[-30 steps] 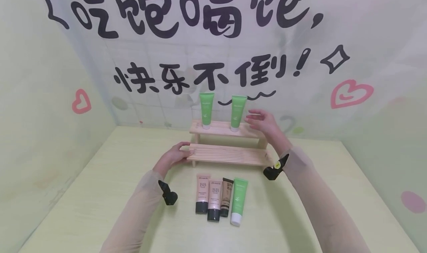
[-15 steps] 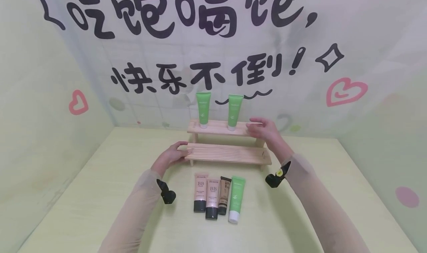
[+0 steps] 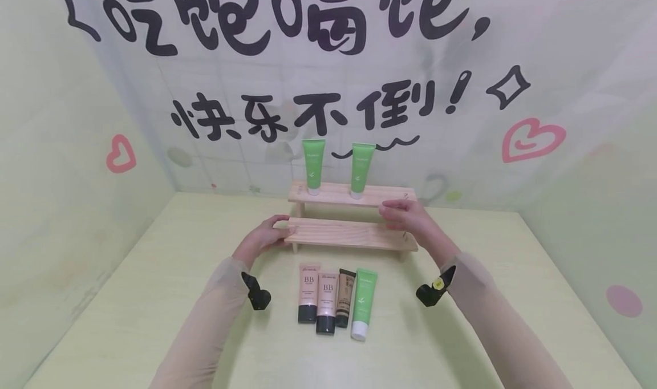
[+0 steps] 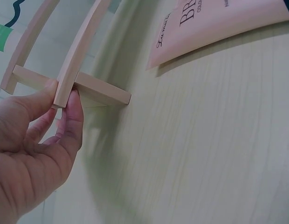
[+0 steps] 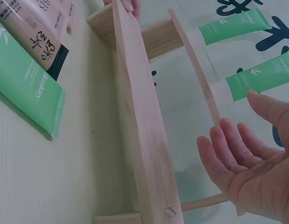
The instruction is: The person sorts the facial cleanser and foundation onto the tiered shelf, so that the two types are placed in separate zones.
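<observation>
A two-tier wooden stand [image 3: 354, 238] is on the table against the back wall. Two green tubes, a left one [image 3: 313, 166] and a right one [image 3: 362, 169], stand cap-down on its upper tier. My left hand [image 3: 264, 238] pinches the left end of the lower tier, thumb on top and fingers beneath, as the left wrist view shows. Over the stand's right part, between the tiers, my right hand [image 3: 409, 217] has its fingers loosely bent and holds nothing. In the right wrist view its fingers [image 5: 223, 144] are close to the upper tier; contact is unclear.
In front of the stand lie two pink BB tubes, one [image 3: 308, 292] left of the other [image 3: 327, 303], a brown tube [image 3: 346, 298] and a third green tube [image 3: 364, 303]. A wall [image 3: 328, 75] with black lettering rises behind the table [image 3: 169, 298].
My right hand has moved down from beside the right standing green tube to the level between the tiers. The left hand keeps its grip on the lower tier, and the tubes stay put.
</observation>
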A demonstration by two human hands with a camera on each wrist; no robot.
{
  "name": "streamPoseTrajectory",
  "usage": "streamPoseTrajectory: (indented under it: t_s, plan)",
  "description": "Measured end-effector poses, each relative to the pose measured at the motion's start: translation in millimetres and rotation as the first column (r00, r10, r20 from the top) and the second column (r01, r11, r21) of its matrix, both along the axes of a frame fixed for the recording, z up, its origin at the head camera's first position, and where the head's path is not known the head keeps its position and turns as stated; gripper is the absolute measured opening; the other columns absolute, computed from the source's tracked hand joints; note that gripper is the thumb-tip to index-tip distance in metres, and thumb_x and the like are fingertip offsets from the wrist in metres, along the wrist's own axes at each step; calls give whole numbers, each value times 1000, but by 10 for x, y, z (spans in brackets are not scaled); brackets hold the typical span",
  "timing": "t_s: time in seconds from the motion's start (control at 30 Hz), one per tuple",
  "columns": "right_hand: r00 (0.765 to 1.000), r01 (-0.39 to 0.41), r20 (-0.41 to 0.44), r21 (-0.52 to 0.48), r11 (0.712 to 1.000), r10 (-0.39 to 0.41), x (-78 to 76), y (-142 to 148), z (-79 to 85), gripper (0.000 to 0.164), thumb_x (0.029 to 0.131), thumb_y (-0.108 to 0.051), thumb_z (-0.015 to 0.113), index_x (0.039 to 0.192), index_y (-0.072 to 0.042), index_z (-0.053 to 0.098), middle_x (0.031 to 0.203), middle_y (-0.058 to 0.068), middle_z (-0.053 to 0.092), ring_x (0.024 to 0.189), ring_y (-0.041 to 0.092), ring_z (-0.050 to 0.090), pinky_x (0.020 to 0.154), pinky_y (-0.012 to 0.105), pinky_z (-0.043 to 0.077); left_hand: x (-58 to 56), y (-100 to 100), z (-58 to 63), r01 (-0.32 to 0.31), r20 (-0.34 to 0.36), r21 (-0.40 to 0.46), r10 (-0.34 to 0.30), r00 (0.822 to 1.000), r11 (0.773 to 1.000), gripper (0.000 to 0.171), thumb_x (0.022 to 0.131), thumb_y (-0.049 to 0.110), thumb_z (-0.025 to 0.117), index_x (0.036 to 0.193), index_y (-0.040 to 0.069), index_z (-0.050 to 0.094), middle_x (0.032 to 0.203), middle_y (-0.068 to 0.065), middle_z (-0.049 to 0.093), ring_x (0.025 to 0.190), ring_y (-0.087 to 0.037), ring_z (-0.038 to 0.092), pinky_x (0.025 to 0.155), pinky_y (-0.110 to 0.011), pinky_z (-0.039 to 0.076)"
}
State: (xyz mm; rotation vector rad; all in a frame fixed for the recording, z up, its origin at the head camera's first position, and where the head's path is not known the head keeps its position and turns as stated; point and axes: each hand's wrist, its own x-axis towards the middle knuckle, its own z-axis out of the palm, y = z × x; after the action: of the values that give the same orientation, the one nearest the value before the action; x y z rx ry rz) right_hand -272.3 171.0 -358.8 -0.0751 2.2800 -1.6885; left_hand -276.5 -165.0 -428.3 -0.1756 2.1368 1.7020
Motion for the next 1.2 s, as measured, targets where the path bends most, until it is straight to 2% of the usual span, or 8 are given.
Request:
streamPoseTrajectory:
  t_s: [0.2,0.47,0.7,0.87,1.0,1.2]
  plan:
    - [998,-61,10,15,998,61,123,10,-65,53,90,-20,57,132,7,39,134,27,43,117,40,50,92,40,48,1,-4,2,-9,5,6,9,1000,1000,56,92,10,53,141,9,27,105,-15,49,73,-8,56,63,-15,48]
    - [987,-147,76,90,985,140,265,39,-170,50,90,-25,58,127,7,46,121,23,56,107,28,59,89,37,51,-10,-1,-4,0,3,-5,0,1000,1000,56,92,12,53,142,9,27,106,-15,50,74,-7,56,64,-16,48]
    - [966,-231,138,91,969,217,370,31,-270,48,89,-25,59,122,8,50,118,25,56,109,36,56,84,37,52,-22,-9,-11,0,13,-5,0,1000,1000,55,93,11,52,142,11,26,105,-13,50,72,-7,55,65,-17,48]
    - [959,-246,161,70,967,233,413,19,-328,50,88,-26,59,123,9,48,118,28,55,107,37,57,84,38,53,-26,-7,-11,5,19,-12,-5,1000,1000,55,93,12,52,142,12,26,106,-13,50,73,-8,56,69,-20,49]
    - [955,-258,171,83,963,242,462,10,-358,52,87,-30,60,122,8,50,116,26,57,103,34,60,82,38,53,-20,0,-8,0,28,-17,1,1000,1000,56,93,14,53,142,13,26,107,-14,49,74,-9,55,71,-21,51]
    - [941,-304,192,109,946,280,563,-4,-394,52,87,-27,62,123,9,49,118,24,57,100,30,61,82,38,53,-15,-8,2,3,29,-23,-2,1000,1000,57,93,15,53,142,13,26,107,-13,48,74,-8,55,74,-23,51]
